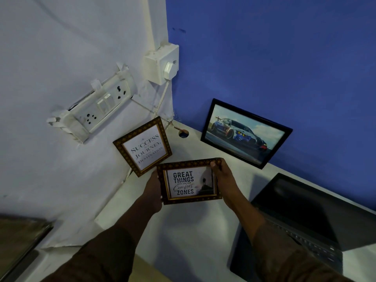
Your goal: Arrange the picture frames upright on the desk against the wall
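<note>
I hold a brown patterned frame reading "Great Things" [189, 183] above the white desk [183, 231]. My left hand [153, 192] grips its left edge and my right hand [222, 176] grips its right edge, thumb on the top corner. Behind it, a matching brown frame reading "Success" [143, 146] stands leaning against the pale left wall near the corner. A black frame with a car picture [245, 133] leans upright against the blue wall on the right.
An open dark laptop [301, 226] sits on the desk's right side. A switchboard [95, 106] and a plugged socket box [162, 64] hang on the left wall, with a cable running down to a hole in the desk [183, 133].
</note>
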### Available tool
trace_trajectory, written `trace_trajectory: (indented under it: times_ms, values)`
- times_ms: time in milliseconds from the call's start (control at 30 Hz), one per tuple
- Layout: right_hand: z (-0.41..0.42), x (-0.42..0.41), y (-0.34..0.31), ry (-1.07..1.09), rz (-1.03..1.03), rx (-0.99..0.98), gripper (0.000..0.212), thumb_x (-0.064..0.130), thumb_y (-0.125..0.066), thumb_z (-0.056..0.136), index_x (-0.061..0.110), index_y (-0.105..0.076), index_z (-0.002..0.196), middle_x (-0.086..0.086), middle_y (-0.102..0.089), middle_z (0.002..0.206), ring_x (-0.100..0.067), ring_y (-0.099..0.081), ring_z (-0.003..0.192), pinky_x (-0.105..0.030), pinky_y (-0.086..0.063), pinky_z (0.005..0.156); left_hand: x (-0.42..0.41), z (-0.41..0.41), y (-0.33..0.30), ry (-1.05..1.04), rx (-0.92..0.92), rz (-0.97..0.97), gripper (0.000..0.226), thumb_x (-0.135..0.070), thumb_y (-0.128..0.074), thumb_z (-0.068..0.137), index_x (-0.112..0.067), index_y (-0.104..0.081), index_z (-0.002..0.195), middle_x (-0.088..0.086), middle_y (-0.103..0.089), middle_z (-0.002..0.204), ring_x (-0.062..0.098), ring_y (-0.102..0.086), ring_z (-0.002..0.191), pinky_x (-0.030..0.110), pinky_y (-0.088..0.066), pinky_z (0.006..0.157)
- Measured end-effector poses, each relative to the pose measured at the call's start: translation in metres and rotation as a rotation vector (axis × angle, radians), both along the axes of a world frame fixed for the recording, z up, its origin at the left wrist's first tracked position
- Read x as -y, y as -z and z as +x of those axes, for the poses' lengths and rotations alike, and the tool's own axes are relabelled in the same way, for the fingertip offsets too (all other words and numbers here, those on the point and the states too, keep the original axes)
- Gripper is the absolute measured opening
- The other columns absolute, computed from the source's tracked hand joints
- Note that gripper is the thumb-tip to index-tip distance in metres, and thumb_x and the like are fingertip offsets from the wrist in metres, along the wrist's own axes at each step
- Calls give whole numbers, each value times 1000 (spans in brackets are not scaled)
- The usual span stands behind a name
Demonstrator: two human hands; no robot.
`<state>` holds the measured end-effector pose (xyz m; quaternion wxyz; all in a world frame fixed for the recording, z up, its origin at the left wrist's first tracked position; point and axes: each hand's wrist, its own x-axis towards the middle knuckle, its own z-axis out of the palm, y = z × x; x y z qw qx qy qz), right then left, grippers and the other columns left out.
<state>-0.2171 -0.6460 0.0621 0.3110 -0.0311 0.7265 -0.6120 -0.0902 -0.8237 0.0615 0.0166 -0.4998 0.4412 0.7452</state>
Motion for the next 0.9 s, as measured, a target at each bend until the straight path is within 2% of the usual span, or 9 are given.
trace_trajectory:
  times_ms: [133,233,300,367,467,567,633,800,900]
  values:
    - [1,2,5,-15,14,105,42,51,-40,103,13,-54,114,-11,-68,112,-20,-68,98,-20,-57,69,-1,-5,9,-59,-23,-45,47,-44,-31,103,-22,-67,84,2,-75,82,23,-68,81,31,-47,64]
    - [2,0,12,-1,30,167,52,51,-33,105,9,-59,120,-6,-66,102,-11,-64,86,-6,-48,56,2,-1,26,-90,-9,-21,39,-39,-35,103,-19,-61,82,5,-70,80,25,-63,89,35,-45,79]
    - [4,-1,16,6,51,216,57,51,-32,105,8,-62,126,-5,-68,98,-11,-64,83,-5,-47,53,2,4,38,-99,-6,18,39,-44,-36,102,-17,-63,95,8,-70,95,26,-61,102,36,-40,90]
    - [6,-2,26,17,57,232,59,51,-30,106,7,-61,129,-6,-69,100,-11,-64,85,-4,-47,52,-1,8,47,-82,-22,37,44,-48,-34,103,-16,-63,111,9,-69,110,25,-59,107,36,-36,93]
    - [7,-4,32,9,76,215,62,51,-28,106,6,-60,132,-7,-67,103,-11,-64,86,-4,-47,53,-5,10,48,-73,-19,53,46,-51,-31,103,-18,-61,113,7,-67,111,18,-61,97,34,-34,95]
    - [9,-4,29,4,91,202,60,52,-28,105,8,-60,131,-8,-68,104,-11,-64,86,-5,-47,53,-5,12,48,-64,-12,61,56,-56,-29,101,-16,-57,129,9,-66,118,23,-58,112,35,-34,100]
    - [8,-6,31,-4,96,183,58,53,-28,105,12,-58,133,-8,-66,112,-9,-63,89,-7,-48,57,-7,14,48,-75,-16,59,58,-56,-27,102,-15,-58,129,9,-66,117,25,-56,115,37,-33,102]
    - [16,-10,18,21,146,116,40,50,-27,106,23,-48,128,12,-57,101,1,-55,88,-3,-45,57,-12,16,43,-102,-24,58,70,-60,-21,101,-9,-52,137,11,-62,132,26,-51,127,39,-29,106]
    - [25,-24,24,88,158,49,49,58,-27,103,25,-51,131,11,-59,113,-11,-57,112,-20,-42,90,-12,26,45,-169,8,16,71,-61,-23,100,-10,-45,143,11,-48,150,26,-37,142,45,-17,116]
